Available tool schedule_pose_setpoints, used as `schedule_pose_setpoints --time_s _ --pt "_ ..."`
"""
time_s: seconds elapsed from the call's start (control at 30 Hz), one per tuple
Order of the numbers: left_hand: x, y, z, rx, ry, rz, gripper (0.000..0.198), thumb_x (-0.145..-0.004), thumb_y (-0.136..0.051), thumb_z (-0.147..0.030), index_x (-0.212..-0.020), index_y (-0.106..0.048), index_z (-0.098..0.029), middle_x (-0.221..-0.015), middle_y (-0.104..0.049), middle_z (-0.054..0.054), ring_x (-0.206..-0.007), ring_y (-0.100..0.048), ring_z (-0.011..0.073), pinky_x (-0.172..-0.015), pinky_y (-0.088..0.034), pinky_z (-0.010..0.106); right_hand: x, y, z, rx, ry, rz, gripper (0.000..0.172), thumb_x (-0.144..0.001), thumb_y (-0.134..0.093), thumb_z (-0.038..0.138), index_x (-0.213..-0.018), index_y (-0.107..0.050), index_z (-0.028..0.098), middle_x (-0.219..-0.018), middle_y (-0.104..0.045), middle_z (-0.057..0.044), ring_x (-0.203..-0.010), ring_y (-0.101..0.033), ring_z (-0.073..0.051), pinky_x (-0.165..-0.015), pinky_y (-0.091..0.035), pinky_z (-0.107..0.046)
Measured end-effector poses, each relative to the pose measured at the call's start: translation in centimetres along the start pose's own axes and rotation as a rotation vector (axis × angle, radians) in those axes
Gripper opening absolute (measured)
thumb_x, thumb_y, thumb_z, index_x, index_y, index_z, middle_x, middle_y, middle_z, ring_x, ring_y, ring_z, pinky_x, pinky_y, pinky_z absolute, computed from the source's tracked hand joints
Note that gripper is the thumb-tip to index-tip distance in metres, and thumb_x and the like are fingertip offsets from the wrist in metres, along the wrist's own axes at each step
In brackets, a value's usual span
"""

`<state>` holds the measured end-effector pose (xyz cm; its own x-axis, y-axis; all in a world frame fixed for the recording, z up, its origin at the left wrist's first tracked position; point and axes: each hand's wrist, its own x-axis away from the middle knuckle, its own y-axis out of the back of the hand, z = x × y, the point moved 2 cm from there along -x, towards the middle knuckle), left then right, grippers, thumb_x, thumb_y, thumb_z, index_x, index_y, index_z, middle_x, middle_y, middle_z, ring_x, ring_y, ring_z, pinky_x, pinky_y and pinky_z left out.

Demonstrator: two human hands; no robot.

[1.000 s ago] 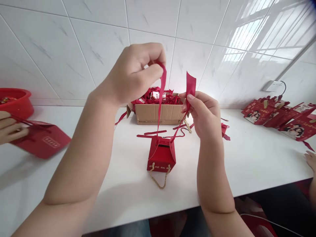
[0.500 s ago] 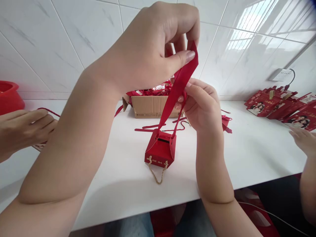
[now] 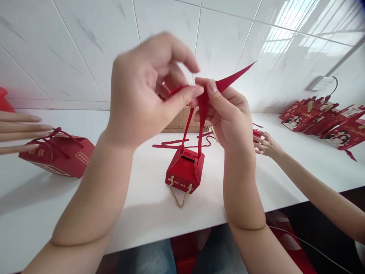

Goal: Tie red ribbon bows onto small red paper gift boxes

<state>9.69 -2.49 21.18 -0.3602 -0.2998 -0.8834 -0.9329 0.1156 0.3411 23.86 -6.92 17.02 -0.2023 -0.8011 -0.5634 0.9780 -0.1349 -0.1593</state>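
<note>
A small red gift box (image 3: 184,169) with a gold rope loop on its near side stands on the white table. A red ribbon (image 3: 203,114) rises from two slots in its top to my hands. My right hand (image 3: 228,110) pinches the ribbon between thumb and fingers, its pointed end sticking out to the upper right. Close beside it, my left hand (image 3: 159,82) has its thumb against another stretch of the ribbon; its index finger is raised and slightly blurred. Where the two strands cross is partly hidden by my fingers.
Behind my hands stands a cardboard box (image 3: 179,123); red strips (image 3: 171,144) lie before it. Left, another person's hand (image 3: 23,131) is at a larger red box (image 3: 61,154). Right, another person's hand (image 3: 266,144) reaches in; red boxes (image 3: 302,116) stand along the wall.
My left hand has come down and left, and the ribbon's end now points right from my right hand. The person at right has reached in; the left person's red box has come into view.
</note>
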Motion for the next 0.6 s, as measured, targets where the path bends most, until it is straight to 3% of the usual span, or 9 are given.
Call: schedule_pose_setpoints --time_s 0.13,0.3,0.37,0.5,0.6 --pt "2.9 -0.5 0.8 0.06 0.051 0.062 0.008 -0.079 -0.068 -0.016 -0.083 -0.066 -0.021 -0.079 -0.068 -0.001 -0.072 -0.064 0.0128 -0.065 -0.054 0.028 -0.4 0.5 -0.2 -0.055 -0.071 0.055 0.019 -0.087 -0.063 0.035 -0.098 -0.069 0.02 -0.075 -0.063 0.003 -0.058 -0.055 -0.007 -0.061 -0.052 -0.02" --pt "3.2 -0.6 1.7 0.183 0.228 0.23 0.009 -0.072 -0.076 -0.024 -0.076 -0.07 -0.028 -0.074 -0.069 -0.001 -0.072 -0.065 0.0194 -0.066 -0.052 0.035 -0.4 1.0 -0.2 0.031 -0.16 0.135 0.019 -0.091 -0.054 0.037 -0.085 -0.064 0.022 -0.074 -0.059 0.002 -0.058 -0.054 -0.01 -0.06 -0.051 -0.024" --pt "2.8 0.0 2.0 0.238 0.266 0.193 0.01 -0.07 -0.079 -0.026 -0.074 -0.069 -0.026 -0.075 -0.069 0.0 -0.074 -0.065 0.0203 -0.067 -0.051 0.036 0.0 1.0 0.3 0.136 -0.087 0.096 0.023 -0.092 -0.052 0.037 -0.075 -0.06 0.023 -0.069 -0.054 0.001 -0.06 -0.054 -0.012 -0.057 -0.05 -0.026" --pt "2.2 1.0 2.9 0.364 0.368 -0.011 0.017 -0.084 -0.066 -0.036 -0.074 -0.067 -0.021 -0.084 -0.069 0.004 -0.078 -0.064 0.0186 -0.064 -0.048 0.032 1.4 0.3 2.0 0.61 0.235 0.019 0.033 -0.092 -0.052 0.031 -0.061 -0.054 0.023 -0.068 -0.047 -0.001 -0.065 -0.049 -0.014 -0.063 -0.047 -0.031" --pt "2.4 0.0 3.8 0.422 0.481 0.12 0.028 -0.087 -0.059 -0.045 -0.079 -0.069 -0.021 -0.09 -0.068 0.005 -0.084 -0.065 0.0189 -0.067 -0.049 0.03 2.0 0.0 2.8 0.837 0.396 -0.031 0.034 -0.092 -0.051 0.028 -0.058 -0.054 0.024 -0.08 -0.049 -0.004 -0.082 -0.054 -0.018 -0.073 -0.049 -0.033"
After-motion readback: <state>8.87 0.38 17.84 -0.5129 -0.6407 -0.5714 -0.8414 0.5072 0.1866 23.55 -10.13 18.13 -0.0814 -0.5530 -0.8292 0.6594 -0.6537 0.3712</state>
